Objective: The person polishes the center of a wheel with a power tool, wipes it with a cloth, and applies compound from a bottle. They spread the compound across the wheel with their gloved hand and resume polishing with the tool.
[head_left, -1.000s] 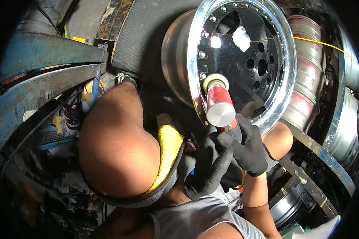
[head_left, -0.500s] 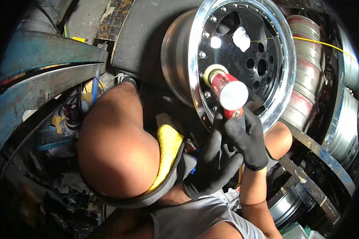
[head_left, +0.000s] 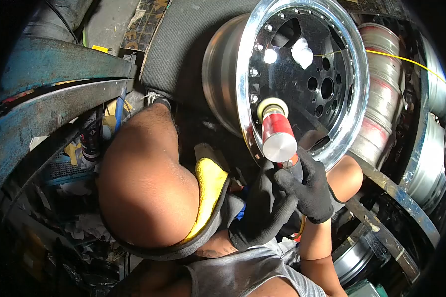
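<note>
A car wheel rim (head_left: 243,74) with a polished outer lip and a glossy black face stands tilted in front of me. Both my hands wear black gloves and wrap around a small red and silver polisher (head_left: 278,131). Its round pale yellow pad (head_left: 273,108) lies against the lower left of the black face, near the row of bolts. My left hand (head_left: 265,208) closes on the handle from the left, my right hand (head_left: 307,188) from the right. Most of the handle is hidden by the gloves.
Silver wheel barrels (head_left: 379,94) line a metal rack (head_left: 396,200) on the right. A yellow cord (head_left: 404,58) runs behind the rim's edge. Blue metal beams (head_left: 59,64) jut in from the left. A yellow cloth (head_left: 208,193) lies by my left thigh, and dark matting (head_left: 183,44) lies ahead.
The polisher and both hands have shifted down toward me, the pad sliding along the black face. The tool's body now points more to the left. Both hands keep their grip.
</note>
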